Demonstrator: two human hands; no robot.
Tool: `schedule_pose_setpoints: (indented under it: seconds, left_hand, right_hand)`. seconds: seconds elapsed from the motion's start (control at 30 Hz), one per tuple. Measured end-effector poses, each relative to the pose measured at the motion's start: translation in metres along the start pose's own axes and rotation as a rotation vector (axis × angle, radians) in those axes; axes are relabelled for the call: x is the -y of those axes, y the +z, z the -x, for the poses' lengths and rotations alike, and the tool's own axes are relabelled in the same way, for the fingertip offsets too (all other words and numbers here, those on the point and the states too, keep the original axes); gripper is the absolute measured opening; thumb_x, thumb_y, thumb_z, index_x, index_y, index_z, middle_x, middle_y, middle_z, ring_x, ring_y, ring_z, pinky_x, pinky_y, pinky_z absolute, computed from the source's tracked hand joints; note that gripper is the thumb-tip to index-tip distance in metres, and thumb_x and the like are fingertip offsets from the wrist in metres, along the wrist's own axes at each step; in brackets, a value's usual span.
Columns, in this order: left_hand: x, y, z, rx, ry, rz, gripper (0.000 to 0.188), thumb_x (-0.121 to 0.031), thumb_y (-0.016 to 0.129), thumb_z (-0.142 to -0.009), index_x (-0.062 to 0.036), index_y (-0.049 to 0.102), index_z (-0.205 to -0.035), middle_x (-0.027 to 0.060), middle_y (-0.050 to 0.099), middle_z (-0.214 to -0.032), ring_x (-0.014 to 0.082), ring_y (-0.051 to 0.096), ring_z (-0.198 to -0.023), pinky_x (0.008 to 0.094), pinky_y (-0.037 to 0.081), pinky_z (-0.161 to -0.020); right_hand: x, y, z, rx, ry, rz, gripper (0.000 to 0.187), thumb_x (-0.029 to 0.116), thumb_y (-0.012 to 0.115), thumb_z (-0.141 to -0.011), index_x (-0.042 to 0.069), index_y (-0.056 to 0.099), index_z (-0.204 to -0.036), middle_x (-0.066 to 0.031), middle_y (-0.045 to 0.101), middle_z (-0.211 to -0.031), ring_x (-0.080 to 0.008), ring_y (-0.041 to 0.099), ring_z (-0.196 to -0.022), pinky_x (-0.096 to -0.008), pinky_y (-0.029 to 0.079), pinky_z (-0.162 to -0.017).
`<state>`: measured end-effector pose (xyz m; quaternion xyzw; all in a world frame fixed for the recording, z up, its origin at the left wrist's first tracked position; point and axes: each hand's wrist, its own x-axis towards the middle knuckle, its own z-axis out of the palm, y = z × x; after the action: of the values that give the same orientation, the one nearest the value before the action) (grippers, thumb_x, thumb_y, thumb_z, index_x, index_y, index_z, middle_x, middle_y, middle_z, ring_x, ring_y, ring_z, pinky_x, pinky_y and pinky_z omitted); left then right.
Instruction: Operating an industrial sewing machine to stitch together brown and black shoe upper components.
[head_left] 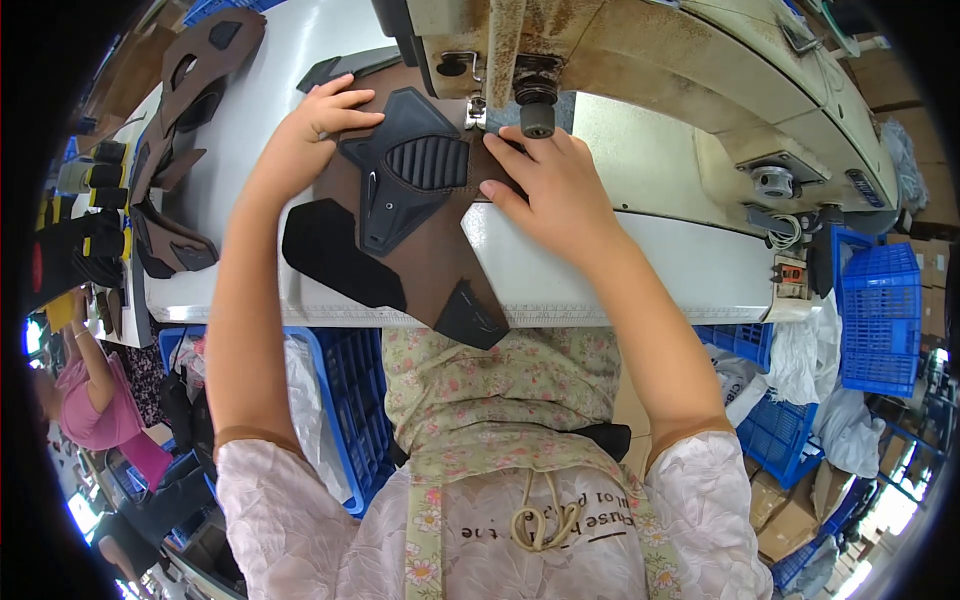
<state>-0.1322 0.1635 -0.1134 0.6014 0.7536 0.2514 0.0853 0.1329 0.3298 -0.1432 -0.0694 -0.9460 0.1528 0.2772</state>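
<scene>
A flat brown panel (425, 262) lies on the sewing machine's bed. It carries a dark moulded patch (385, 190) with a ribbed section, and black pieces at its lower ends. The fingers of my left hand (305, 135) are spread and rest on the panel's upper left, touching the patch's edge. My right hand (555, 190) lies with fingers stretched out on the panel's right edge, just beside the presser foot (475, 112). The foot stands at the patch's upper right; whether it presses on the panel I cannot tell. Part of the panel is hidden under both hands.
The sewing machine's arm (650, 70) reaches across the top right. More brown panels (185, 130) lie at the left of the white table (620, 260). Beneath the table's front edge stands a blue crate (355, 410); blue baskets (880, 315) are at the right. Another person (95, 405) is at far left.
</scene>
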Motion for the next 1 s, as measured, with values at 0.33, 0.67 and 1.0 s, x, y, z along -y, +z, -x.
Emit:
schedule_pose_setpoints:
  seconds: [0.33,0.67,1.0]
  left_hand:
    - [-0.131,0.036,0.018,0.029,-0.048,-0.247,0.048,-0.018,0.069,-0.084,-0.0035,0.060,-0.129,0.0210,0.057,-0.134,0.0367,0.051,-0.128,0.0415,0.042,-0.108]
    - [-0.146,0.083,0.014,-0.077,0.085,-0.682,0.059,-0.009,0.065,-0.077,-0.0069,0.053,-0.135,0.0259,0.055,-0.133,0.0402,0.056,-0.121,0.0427,0.049,-0.100]
    - [-0.149,0.103,0.006,-0.097,0.053,-0.752,0.044,-0.014,0.062,-0.082,-0.0053,0.062,-0.125,0.0359,0.060,-0.121,0.0454,0.063,-0.110,0.0459,0.056,-0.085]
  right_hand:
    - [0.007,0.001,0.002,-0.001,0.069,0.049,0.037,0.025,0.071,-0.084,0.003,0.068,-0.113,-0.0076,0.064,-0.112,-0.0263,0.057,-0.103,-0.0434,0.045,-0.087]
    - [-0.037,-0.002,-0.013,0.023,0.119,-0.169,0.026,0.006,0.058,-0.084,0.011,0.076,-0.102,-0.0069,0.069,-0.106,-0.0311,0.061,-0.102,-0.0421,0.049,-0.090]
    - [-0.042,-0.003,-0.008,0.066,0.158,-0.160,0.035,0.003,0.056,-0.082,0.019,0.078,-0.104,-0.0032,0.067,-0.115,-0.0259,0.056,-0.114,-0.0412,0.043,-0.100]
